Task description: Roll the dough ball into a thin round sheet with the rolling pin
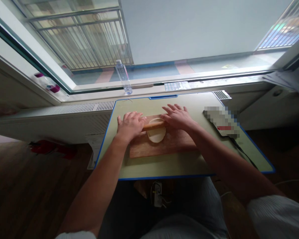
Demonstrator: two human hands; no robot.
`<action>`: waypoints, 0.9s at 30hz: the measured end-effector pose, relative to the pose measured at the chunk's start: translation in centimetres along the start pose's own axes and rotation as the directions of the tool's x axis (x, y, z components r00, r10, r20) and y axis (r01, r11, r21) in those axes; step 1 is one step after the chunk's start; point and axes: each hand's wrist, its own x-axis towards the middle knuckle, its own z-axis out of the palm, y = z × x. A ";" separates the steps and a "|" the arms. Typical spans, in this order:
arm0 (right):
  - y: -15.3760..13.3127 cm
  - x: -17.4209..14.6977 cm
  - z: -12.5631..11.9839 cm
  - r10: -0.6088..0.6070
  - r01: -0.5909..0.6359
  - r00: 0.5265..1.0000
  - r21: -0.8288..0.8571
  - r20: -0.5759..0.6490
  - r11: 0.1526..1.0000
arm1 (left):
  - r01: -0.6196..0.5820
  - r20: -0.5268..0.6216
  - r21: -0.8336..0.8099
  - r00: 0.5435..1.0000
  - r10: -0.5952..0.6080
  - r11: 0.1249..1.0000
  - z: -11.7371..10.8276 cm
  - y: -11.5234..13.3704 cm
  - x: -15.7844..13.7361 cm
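A light wooden rolling pin (153, 125) lies crosswise over a flattened, pale oval piece of dough (157, 135). Beneath the dough is a reddish-brown wooden board (142, 149). My left hand (131, 124) rests palm down on the pin's left end, its fingers stretched forward. On the right end presses the palm of my right hand (178, 116), fingers spread apart and pointing away from me. Both ends of the pin are hidden under the hands, and neither hand's fingers wrap around it.
The board sits on a small pale table (164, 167) with a blue edge. A partly pixelated flat object (221, 122) with a dark strap lies to the right. On the windowsill stands a clear plastic bottle (124, 78). A power strip (157, 194) shows below the table.
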 end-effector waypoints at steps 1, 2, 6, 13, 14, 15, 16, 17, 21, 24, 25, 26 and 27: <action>0.0 0.1 0.1 -0.001 0.001 1.000 0.004 0.007 1.000 | -0.002 0.015 0.014 1.000 0.001 1.000 0.1 0.0 0.1; 0.1 0.2 0.1 -0.004 0.004 1.000 0.006 0.009 1.000 | -0.003 0.027 0.027 1.000 0.002 1.000 0.1 -0.1 0.2; -0.1 -0.3 0.4 0.000 0.000 1.000 0.001 -0.010 1.000 | -0.030 0.085 0.074 0.996 0.024 0.997 0.0 -0.1 -0.3; -0.3 -2.1 0.6 -0.027 0.022 0.996 -0.057 -0.087 0.998 | -0.046 0.076 0.080 0.996 0.040 0.996 0.5 0.0 -1.3; -0.4 -2.2 0.7 -0.031 0.024 0.995 -0.065 -0.099 0.998 | -0.042 0.068 0.074 0.997 0.037 0.996 0.6 -0.1 -1.4; -0.4 -2.4 0.8 -0.033 0.025 0.993 -0.070 -0.110 0.997 | -0.042 0.061 0.071 0.997 0.038 0.997 0.7 0.0 -1.5; -0.4 -2.5 0.9 -0.035 0.026 0.992 -0.073 -0.119 0.997 | -0.042 0.056 0.070 0.998 0.039 0.997 0.8 0.0 -1.6; -0.4 -2.7 0.9 -0.034 0.025 0.991 -0.075 -0.127 0.997 | -0.044 0.051 0.070 0.998 0.040 0.997 0.9 0.0 -1.8; -0.5 -3.3 0.9 -0.028 0.017 0.990 -0.081 -0.137 0.997 | -0.058 0.026 0.074 0.998 0.056 0.996 0.9 0.2 -2.3; -0.6 -3.7 0.9 -0.035 0.024 0.990 -0.084 -0.136 0.996 | -0.066 0.011 0.073 0.998 0.065 0.995 1.0 0.2 -2.5; -0.6 -3.8 0.9 -0.036 0.025 0.990 -0.085 -0.139 0.996 | -0.068 0.005 0.071 0.998 0.068 0.995 1.0 0.2 -2.6; -0.5 -3.9 1.0 -0.038 0.026 0.989 -0.087 -0.143 0.996 | -0.071 -0.001 0.069 0.997 0.071 0.995 1.1 0.2 -2.7; -0.5 -4.0 1.1 -0.040 0.027 0.988 -0.090 -0.149 0.996 | -0.074 -0.009 0.067 0.997 0.075 0.995 1.1 0.1 -2.8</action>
